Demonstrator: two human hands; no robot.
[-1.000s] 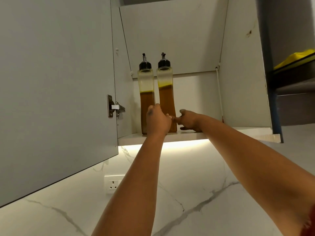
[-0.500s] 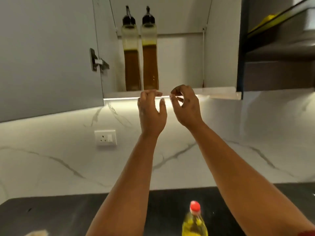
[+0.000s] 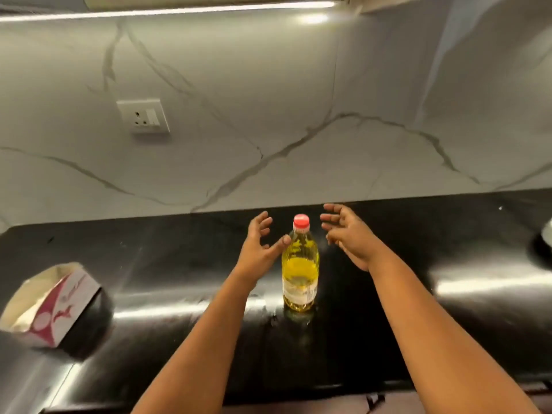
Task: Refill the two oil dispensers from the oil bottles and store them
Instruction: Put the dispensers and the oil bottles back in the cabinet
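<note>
1 oil bottle [image 3: 300,270] with a red cap [image 3: 300,221] stands upright at the centre of the black countertop [image 3: 448,324], holding yellow oil. The left hand [image 3: 259,249] is just left of its neck, fingers spread, gripping nothing; whether the thumb touches the bottle cannot be told. The right hand [image 3: 348,234] is just right of the cap, fingers loosely spread, apart from it; a pink-and-white box [image 3: 56,309] lies at the near left.
</note>
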